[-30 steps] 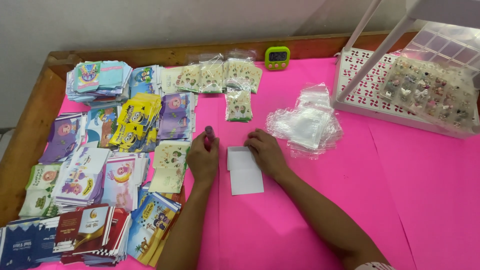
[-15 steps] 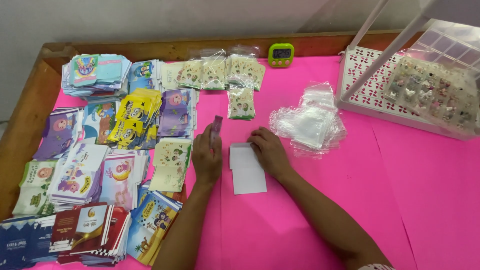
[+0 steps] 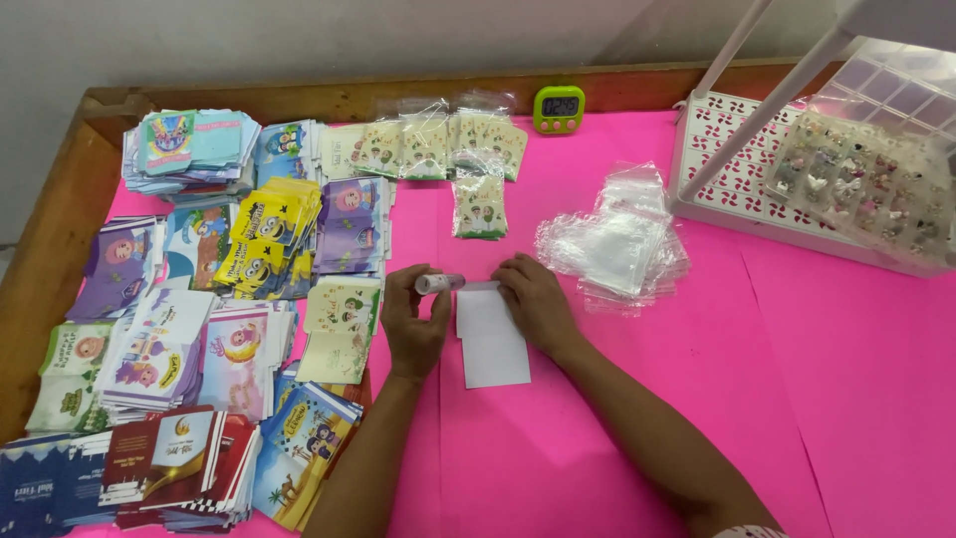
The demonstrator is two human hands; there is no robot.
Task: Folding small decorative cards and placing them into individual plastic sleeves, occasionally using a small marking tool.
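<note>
Left hand (image 3: pixel 411 324) resting on the pink table cover (image 3: pixel 637 418), fingers curled around a small pale tube (image 3: pixel 439 283) like a glue stick, held lying sideways with its tip toward the white card (image 3: pixel 491 335). Right hand (image 3: pixel 533 299) flat and mostly open, fingertips pressing on the top edge of that same card, holding nothing. Card lying flat on the pink cover between both hands — its upper part partly hidden under the right fingers.

Just to the right, a loose heap of clear plastic sleeves (image 3: pixel 617 244), near the right hand but not touching. Behind the hands, a small packed card in a sleeve (image 3: pixel 479 204), and further back a row of similar packed ones (image 3: pixel 438 144) along the wooden edge (image 3: pixel 299 95). Beside that row, a small green digital timer (image 3: pixel 559 108) standing upright.

On the left side, many stacks of colourful printed cards (image 3: pixel 199 289), close together, some overlapping — yellow, purple, blue, dark red ones. Nearest to the left hand, a cream-coloured stack (image 3: pixel 339 329). At far right, a white perforated tray (image 3: pixel 737 184) with a clear compartment box (image 3: pixel 866 179) of small items, tilted above it.
</note>
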